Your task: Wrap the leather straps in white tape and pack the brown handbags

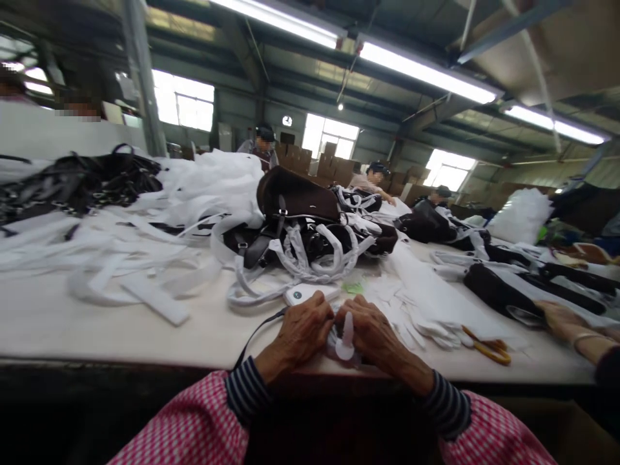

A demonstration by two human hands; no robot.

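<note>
My left hand [306,326] is closed near the table's front edge, its fingers bent and pressed together. Right beside it, my right hand [371,329] is closed too, knuckles up. Between them is a small whitish, partly see-through piece [334,342], mostly hidden by the fingers. A smooth white piece with a rounded end [345,345] shows at my right thumb. From beside my left hand a thin dark strap [256,332] curves down over the table edge. Just beyond my hands lies a white device with a round dark mark [298,295].
Dark brown bags [300,197] with white-wrapped handles are piled ahead. White foam strips [155,300] lie left, dark straps [82,181] behind them. Yellow-handled scissors [491,349] and white scraps [436,329] lie right. A co-worker's hand [562,320] touches a dark bag [504,294].
</note>
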